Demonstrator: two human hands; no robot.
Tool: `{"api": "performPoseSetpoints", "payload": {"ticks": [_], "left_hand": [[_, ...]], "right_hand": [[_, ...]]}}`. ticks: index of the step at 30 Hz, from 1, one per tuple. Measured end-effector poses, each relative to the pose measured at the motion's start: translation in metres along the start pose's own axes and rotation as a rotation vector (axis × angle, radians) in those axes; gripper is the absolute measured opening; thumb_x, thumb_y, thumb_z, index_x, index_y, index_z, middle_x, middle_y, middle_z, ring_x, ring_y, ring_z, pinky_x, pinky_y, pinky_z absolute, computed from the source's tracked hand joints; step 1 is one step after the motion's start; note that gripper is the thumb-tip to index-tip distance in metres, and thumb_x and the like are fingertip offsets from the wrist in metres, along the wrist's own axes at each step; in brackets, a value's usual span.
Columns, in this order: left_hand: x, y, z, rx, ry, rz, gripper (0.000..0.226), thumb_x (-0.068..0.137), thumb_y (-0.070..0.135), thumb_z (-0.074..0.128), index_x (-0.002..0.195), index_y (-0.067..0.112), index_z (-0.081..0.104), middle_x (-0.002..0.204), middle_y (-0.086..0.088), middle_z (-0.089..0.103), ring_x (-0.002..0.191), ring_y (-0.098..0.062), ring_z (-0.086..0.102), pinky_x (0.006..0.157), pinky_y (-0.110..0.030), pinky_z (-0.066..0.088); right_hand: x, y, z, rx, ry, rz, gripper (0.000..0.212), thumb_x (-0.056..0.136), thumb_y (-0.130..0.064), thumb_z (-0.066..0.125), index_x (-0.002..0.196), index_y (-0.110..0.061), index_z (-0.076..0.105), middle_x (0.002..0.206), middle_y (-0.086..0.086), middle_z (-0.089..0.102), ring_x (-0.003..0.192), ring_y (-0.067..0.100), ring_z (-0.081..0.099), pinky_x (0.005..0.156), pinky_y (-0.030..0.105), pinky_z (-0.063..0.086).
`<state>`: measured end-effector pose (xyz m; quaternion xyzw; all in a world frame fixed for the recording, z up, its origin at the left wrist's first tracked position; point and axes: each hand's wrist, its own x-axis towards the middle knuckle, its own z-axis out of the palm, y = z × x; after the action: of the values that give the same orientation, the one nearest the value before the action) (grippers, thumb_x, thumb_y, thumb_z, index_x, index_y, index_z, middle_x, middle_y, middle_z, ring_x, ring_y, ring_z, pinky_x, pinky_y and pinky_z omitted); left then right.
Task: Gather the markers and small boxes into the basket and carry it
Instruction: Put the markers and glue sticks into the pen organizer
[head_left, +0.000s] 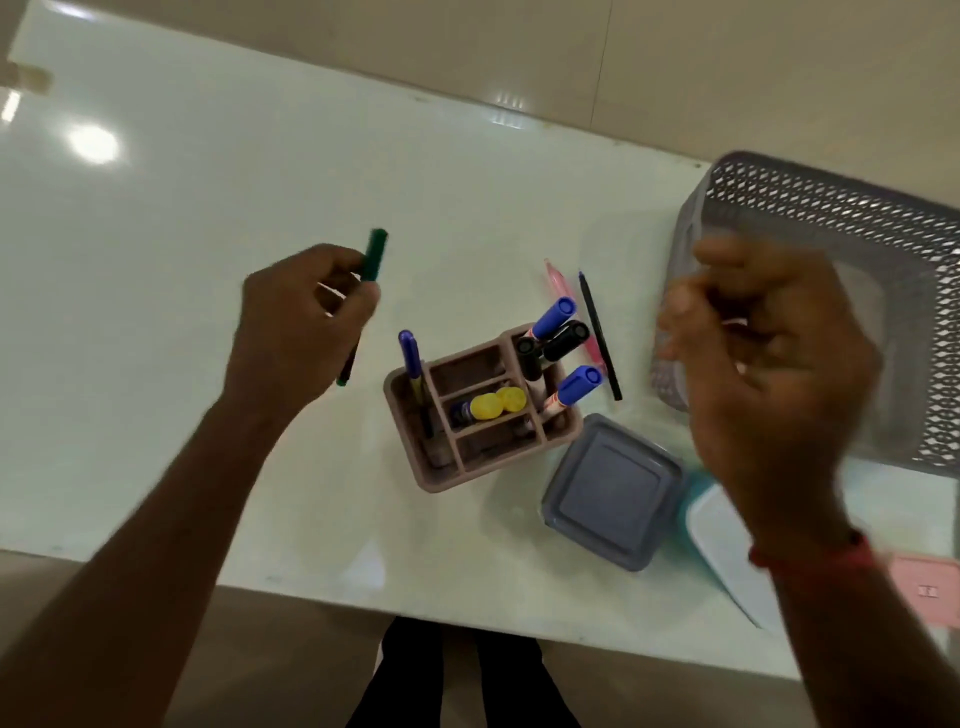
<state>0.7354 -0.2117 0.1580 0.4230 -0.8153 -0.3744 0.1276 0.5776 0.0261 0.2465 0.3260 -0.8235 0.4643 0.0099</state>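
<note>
While the left hand (306, 322) hovers above the white table (208, 208), its fingers are closed around a green marker (373, 257), whose capped end sticks up past the knuckles and whose other end pokes out below the palm. To the right of that hand stands a pinkish-brown organiser (452, 478) with several compartments. A blue pen (413, 364) leans in its left slot, two yellow-capped tubes (493, 404) sit in the middle one, and blue markers (556, 314) and black markers (563, 340) lean out of the right-hand slots. Just beyond the organiser a thin black pen (600, 335) and a pink pen (558, 280) lie flat on the table. Nearer the table's front edge a small grey box (610, 493) with a lid rests beside a light blue box (727, 551). The right hand (769, 374) is blurred, its fingers curled and holding nothing I can make out. Behind it the grey mesh basket (852, 218) sits at the table's right end, well apart from the green marker.
</note>
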Motion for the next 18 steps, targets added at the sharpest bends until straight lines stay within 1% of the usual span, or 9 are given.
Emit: {"api": "performPoseSetpoints", "payload": {"ticks": [1, 2, 4, 6, 9, 11, 13, 15, 18], "left_hand": [[-0.011, 0.002, -0.009, -0.112, 0.081, -0.030, 0.016, 0.091, 0.024, 0.069, 0.106, 0.021, 0.071, 0.085, 0.006, 0.072, 0.074, -0.003, 0.070, 0.077, -0.027, 0.060], [-0.022, 0.005, -0.017, -0.225, 0.143, -0.058, 0.015, 0.091, 0.023, 0.069, 0.105, 0.021, 0.071, 0.087, 0.003, 0.073, 0.078, -0.011, 0.072, 0.079, -0.036, 0.062], [-0.046, 0.013, -0.030, -0.382, 0.226, -0.090, 0.012, 0.091, 0.020, 0.068, 0.103, 0.019, 0.070, 0.091, -0.008, 0.073, 0.084, -0.029, 0.072, 0.082, -0.050, 0.061], [-0.069, 0.020, -0.039, -0.489, 0.285, -0.093, 0.012, 0.092, 0.015, 0.067, 0.103, 0.016, 0.069, 0.096, -0.015, 0.073, 0.087, -0.030, 0.072, 0.080, -0.045, 0.061], [-0.097, 0.027, -0.040, -0.625, 0.311, -0.082, 0.012, 0.094, 0.011, 0.064, 0.106, 0.015, 0.066, 0.101, -0.017, 0.071, 0.088, -0.030, 0.071, 0.078, -0.038, 0.060], [-0.107, 0.031, -0.034, -0.638, 0.305, -0.068, 0.014, 0.094, 0.011, 0.065, 0.106, 0.018, 0.066, 0.099, -0.013, 0.071, 0.086, -0.025, 0.071, 0.077, -0.038, 0.061], [-0.110, 0.035, -0.027, -0.632, 0.288, -0.046, 0.016, 0.094, 0.008, 0.065, 0.106, 0.019, 0.066, 0.099, -0.009, 0.072, 0.086, -0.024, 0.071, 0.076, -0.042, 0.062], [-0.111, 0.038, -0.023, -0.590, 0.269, -0.014, 0.018, 0.094, 0.006, 0.066, 0.108, 0.018, 0.065, 0.100, -0.008, 0.072, 0.087, -0.028, 0.071, 0.078, -0.048, 0.061], [-0.107, 0.040, -0.019, -0.531, 0.231, 0.020, 0.018, 0.094, 0.007, 0.068, 0.110, 0.014, 0.065, 0.097, -0.003, 0.072, 0.085, -0.024, 0.072, 0.077, -0.044, 0.062]], "right_hand": [[0.009, 0.013, 0.006, -0.062, -0.124, 0.116, 0.019, 0.097, -0.021, 0.065, 0.115, -0.025, 0.063, 0.101, 0.001, 0.070, 0.084, 0.017, 0.070, 0.072, 0.029, 0.060], [0.018, 0.027, 0.013, -0.171, -0.263, 0.197, 0.026, 0.096, -0.026, 0.065, 0.121, -0.025, 0.062, 0.109, 0.003, 0.069, 0.092, 0.017, 0.068, 0.079, 0.026, 0.058], [0.032, 0.055, 0.036, -0.447, -0.485, 0.207, 0.039, 0.095, -0.027, 0.062, 0.134, -0.025, 0.054, 0.121, 0.011, 0.063, 0.107, 0.028, 0.063, 0.091, 0.038, 0.051], [0.037, 0.072, 0.067, -0.567, -0.619, 0.187, 0.044, 0.096, -0.020, 0.057, 0.139, -0.019, 0.048, 0.120, 0.020, 0.059, 0.112, 0.040, 0.056, 0.092, 0.046, 0.046], [0.036, 0.097, 0.100, -0.688, -0.606, 0.057, 0.033, 0.095, -0.013, 0.057, 0.127, -0.010, 0.051, 0.112, 0.024, 0.054, 0.107, 0.043, 0.049, 0.080, 0.052, 0.051], [0.033, 0.104, 0.108, -0.663, -0.564, 0.017, 0.024, 0.093, -0.007, 0.056, 0.118, -0.007, 0.056, 0.109, 0.023, 0.052, 0.101, 0.041, 0.050, 0.075, 0.052, 0.052], [0.031, 0.108, 0.113, -0.639, -0.565, 0.003, 0.023, 0.093, -0.005, 0.055, 0.116, -0.005, 0.059, 0.105, 0.023, 0.055, 0.098, 0.042, 0.053, 0.075, 0.051, 0.052], [0.026, 0.111, 0.116, -0.615, -0.562, 0.001, 0.026, 0.092, -0.004, 0.056, 0.117, -0.005, 0.062, 0.102, 0.024, 0.058, 0.096, 0.044, 0.055, 0.077, 0.050, 0.050], [0.026, 0.118, 0.116, -0.534, -0.558, 0.085, 0.025, 0.091, -0.006, 0.061, 0.115, -0.008, 0.062, 0.098, 0.022, 0.063, 0.091, 0.041, 0.059, 0.078, 0.044, 0.049]]}}
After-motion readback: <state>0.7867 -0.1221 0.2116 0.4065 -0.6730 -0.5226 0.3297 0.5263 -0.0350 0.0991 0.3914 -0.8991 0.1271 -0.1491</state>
